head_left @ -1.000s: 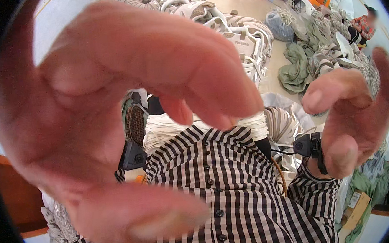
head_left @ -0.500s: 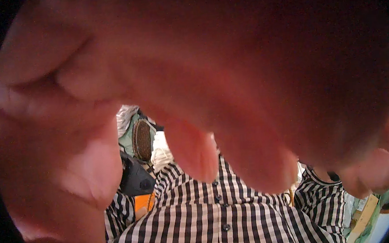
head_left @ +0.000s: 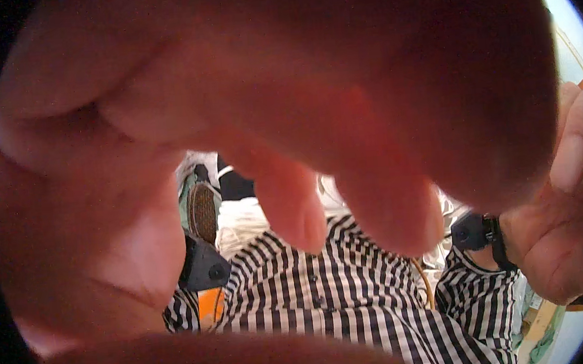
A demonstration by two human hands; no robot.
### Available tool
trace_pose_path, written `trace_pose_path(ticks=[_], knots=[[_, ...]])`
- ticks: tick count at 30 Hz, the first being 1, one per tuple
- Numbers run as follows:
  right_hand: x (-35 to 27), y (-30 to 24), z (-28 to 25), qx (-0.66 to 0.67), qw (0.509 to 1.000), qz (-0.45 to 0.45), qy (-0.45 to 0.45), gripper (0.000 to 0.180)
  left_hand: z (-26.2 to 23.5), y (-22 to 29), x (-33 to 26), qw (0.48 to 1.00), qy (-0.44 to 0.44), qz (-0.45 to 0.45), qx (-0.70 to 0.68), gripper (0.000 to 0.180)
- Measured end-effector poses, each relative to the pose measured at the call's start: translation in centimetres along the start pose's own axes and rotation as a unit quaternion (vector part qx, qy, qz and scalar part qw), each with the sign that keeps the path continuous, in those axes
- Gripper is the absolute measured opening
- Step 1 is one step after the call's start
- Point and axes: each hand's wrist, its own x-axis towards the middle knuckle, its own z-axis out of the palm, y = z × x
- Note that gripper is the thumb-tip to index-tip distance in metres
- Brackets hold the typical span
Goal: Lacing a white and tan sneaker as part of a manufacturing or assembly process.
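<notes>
My left hand [head_left: 139, 249] is very close and fills most of the head view, dark and blurred. Its palm lies at the left, the fingers arch across the top, and the thumb runs along the bottom. Two fingertips hang apart in the middle, with nothing visible between them. At the right edge is my right hand [head_left: 563, 243], its fingers curled beside a dark edge. What it grips, if anything, is cut off. A black strapped device [head_left: 475, 230] sits at my right wrist. Another black device [head_left: 205, 264] shows beyond the left palm.
Through the gap between the fingers appears my black-and-white checked shirt [head_left: 313, 283]. Behind it are a brown woven item [head_left: 202, 209], white cloth [head_left: 240, 220] and an orange patch [head_left: 210, 305]. A tan strip [head_left: 542, 323] and green material lie at the lower right.
My left fingers have shifted slightly left and up, and its thumb now reaches farther across the bottom. My right hand shows more at the right edge, its wrist device now plainly visible.
</notes>
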Motion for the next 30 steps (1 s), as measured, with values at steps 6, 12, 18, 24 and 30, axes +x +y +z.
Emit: trace_pose_path(ticks=[6,12,18,24,30], knots=[[0.8,-0.9,0.0,0.012,1.0,-0.001,-0.005,0.078,1.4,-1.4,-0.4,0.986,0.084,0.14,-0.024,0.06],[-2.3,2.3,1.9,-0.089,0.984,0.14,-0.071,0.035,4.7,-9.9,1.3,0.995,-0.053,0.079,0.04,0.036],[-9.4,12.0,1.7,-0.188,0.919,0.323,-0.123,0.018,8.8,-22.2,1.7,0.968,-0.047,0.094,0.227,0.035],[-11.7,14.9,2.7,-0.131,0.898,0.412,-0.078,0.016,9.3,-24.2,2.4,0.972,-0.087,0.012,0.219,0.022],[-12.3,15.9,1.4,0.032,0.879,0.471,-0.073,0.009,7.2,-23.9,2.7,0.965,-0.084,0.036,0.244,0.015]])
